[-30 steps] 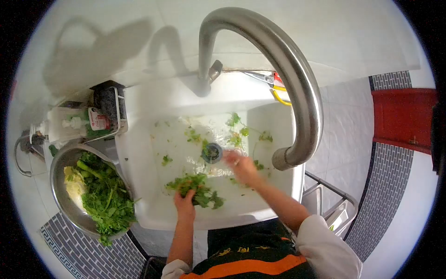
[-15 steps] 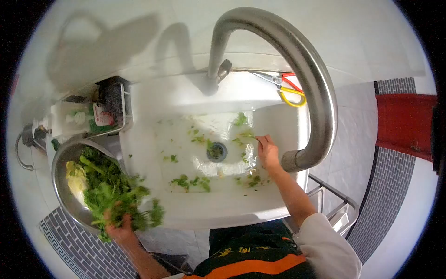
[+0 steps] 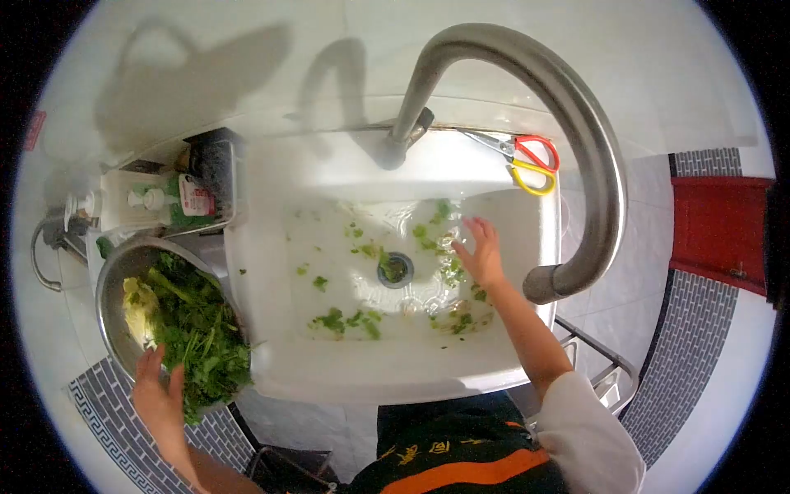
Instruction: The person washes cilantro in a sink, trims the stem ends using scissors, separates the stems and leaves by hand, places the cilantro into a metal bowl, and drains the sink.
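At the near edge of a steel bowl (image 3: 104, 309), my left hand (image 3: 160, 403) has its fingers stretched and its thumb apart, beside a heap of leafy greens (image 3: 206, 342). The greens fill much of the bowl and hang over its near rim. A pale yellow-white leafy piece (image 3: 140, 309) lies on the bowl's left side. My right hand (image 3: 484, 257) is over the right part of the white sink (image 3: 255, 329), fingers spread, holding nothing I can see. Loose leaf scraps (image 3: 333, 319) are scattered in the sink's water, some around the drain (image 3: 395, 269).
A curved metal faucet (image 3: 588, 123) arches over the sink's right side, its spout near my right forearm. Scissors (image 3: 535, 169) with red and yellow handles lie on the back ledge. A rack with bottles (image 3: 193, 198) stands left. A metal rack (image 3: 605, 383) is at lower right.
My left hand has let go of the greens, which now rest in the bowl, and has moved left. My right hand has gone from closed fingers to spread ones. The view has shifted slightly.
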The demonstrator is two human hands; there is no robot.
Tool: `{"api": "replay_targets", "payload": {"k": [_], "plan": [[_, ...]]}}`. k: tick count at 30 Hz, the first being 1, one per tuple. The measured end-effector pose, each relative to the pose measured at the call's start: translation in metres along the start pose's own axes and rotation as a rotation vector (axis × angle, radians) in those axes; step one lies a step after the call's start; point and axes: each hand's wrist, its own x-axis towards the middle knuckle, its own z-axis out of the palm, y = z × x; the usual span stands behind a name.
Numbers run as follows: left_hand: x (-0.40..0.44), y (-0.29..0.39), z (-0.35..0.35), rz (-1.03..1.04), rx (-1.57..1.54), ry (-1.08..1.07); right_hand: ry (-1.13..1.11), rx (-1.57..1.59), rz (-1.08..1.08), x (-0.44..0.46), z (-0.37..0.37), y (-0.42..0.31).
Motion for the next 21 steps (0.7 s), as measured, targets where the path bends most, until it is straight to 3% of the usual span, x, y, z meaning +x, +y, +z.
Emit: {"api": "replay_targets", "payload": {"k": [1, 3, 4, 6, 10, 13, 15, 18, 21], "plan": [[0.002, 0.033, 0.000, 0.057, -0.036, 0.150, 0.083, 0.012, -0.010, 0.003, 0.009, 0.008], [0.010, 0.086, 0.017, 0.178, -0.305, 0.128, 0.082, 0.026, 0.090, 0.014, 0.034, 0.023], [0.019, 0.105, 0.037, 0.206, -0.429, 0.038, 0.082, 0.037, 0.192, 0.018, 0.048, 0.032], [0.043, 0.135, 0.096, 0.241, -0.738, -0.124, 0.101, -0.033, 0.119, 0.027, 0.077, 0.035], [0.104, 0.194, 0.194, 0.368, -0.404, 0.013, -0.003, -0.003, 0.077, 0.038, 0.116, -0.011], [0.135, 0.231, 0.236, 0.256, -0.359, -0.020, -0.173, -0.031, 0.032, 0.047, 0.127, -0.048], [0.140, 0.238, 0.289, 0.330, -0.330, -0.058, -0.299, -0.099, 0.004, 0.046, 0.133, -0.059], [0.114, 0.243, 0.292, 0.449, -0.210, -0.101, -0.401, -0.236, -0.173, 0.038, 0.139, -0.060], [0.069, 0.238, 0.281, 0.540, -0.229, -0.214, -0.685, -0.304, -0.290, 0.006, 0.126, -0.050]]}}
